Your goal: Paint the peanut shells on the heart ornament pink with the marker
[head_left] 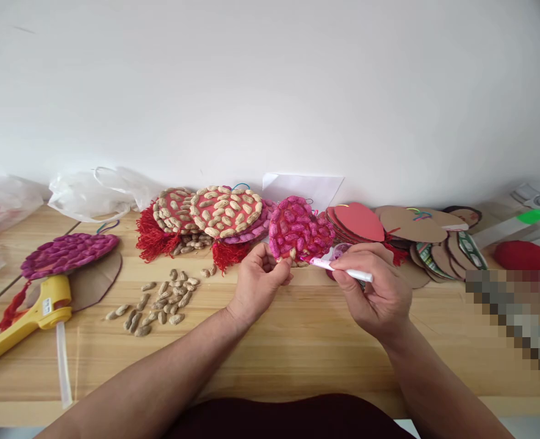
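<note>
By closed left fingers [280, 274] the plaque [299, 225] above is being pinched, by right fingers [348, 291] a brush [360, 275]; mid-frame, a purple-stained cup [340, 247].

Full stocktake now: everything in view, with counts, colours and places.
Table: one, pale wood, below
Wall: one, white, behind
Bags: at least two, clear, back left
Purple panel: one, left
Glue gun: one, yellow, left front
Peanuts: many, tan, centre left
Tan panels: two, tan on red, behind peanuts
Mauve panel: at least one, under tan panels
Tassels: several, red, by panels
Paper: one, white, back centre
Red cards: several, centre right
Brown cards: several, farther right
Red bundle: one, far right
Blurred patch: one, mixed colours, right front
Cup: one, pinkish, centre, partly hidden
Pink panel: one, centre
Brush: one, white, pink tip, centre right
Left hand: one, bare, holding pink panel
Right hand: one, bare, holding brush
</note>
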Demonstrator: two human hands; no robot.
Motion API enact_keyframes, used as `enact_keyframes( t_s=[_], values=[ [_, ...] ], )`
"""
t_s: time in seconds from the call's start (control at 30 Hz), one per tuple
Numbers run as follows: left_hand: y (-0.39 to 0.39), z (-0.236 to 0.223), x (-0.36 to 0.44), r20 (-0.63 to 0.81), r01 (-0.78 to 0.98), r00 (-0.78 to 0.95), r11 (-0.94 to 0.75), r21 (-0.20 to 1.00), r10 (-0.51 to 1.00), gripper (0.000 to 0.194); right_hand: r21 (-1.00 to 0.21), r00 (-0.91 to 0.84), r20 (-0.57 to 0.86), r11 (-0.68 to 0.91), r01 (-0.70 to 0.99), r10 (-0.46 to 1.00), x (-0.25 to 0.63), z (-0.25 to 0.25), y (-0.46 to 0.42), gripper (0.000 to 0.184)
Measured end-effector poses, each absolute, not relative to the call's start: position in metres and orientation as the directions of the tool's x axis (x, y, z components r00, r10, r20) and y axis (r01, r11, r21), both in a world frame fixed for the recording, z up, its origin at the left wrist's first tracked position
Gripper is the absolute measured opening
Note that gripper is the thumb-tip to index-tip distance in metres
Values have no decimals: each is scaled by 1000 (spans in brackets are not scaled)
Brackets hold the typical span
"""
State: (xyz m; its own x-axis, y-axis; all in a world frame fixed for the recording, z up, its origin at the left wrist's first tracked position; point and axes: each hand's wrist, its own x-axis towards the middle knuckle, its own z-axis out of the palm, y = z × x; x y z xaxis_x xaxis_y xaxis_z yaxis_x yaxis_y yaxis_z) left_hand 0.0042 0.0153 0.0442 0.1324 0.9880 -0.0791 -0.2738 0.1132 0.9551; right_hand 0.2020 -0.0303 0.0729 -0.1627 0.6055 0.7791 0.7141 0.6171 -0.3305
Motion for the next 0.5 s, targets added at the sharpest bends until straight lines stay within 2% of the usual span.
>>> enact_keyframes(
  t_s=[0.3,0.5],
  values=[
    [15,46,4,-79,-281,138,116,953,987,29,-356,-139,780,615,704,611,202,73,-29,18],
    [16,44,3,-91,-262,130,123,957,987,29,-321,-92,806,563,762,585,207,76,-30,14]
  ],
)
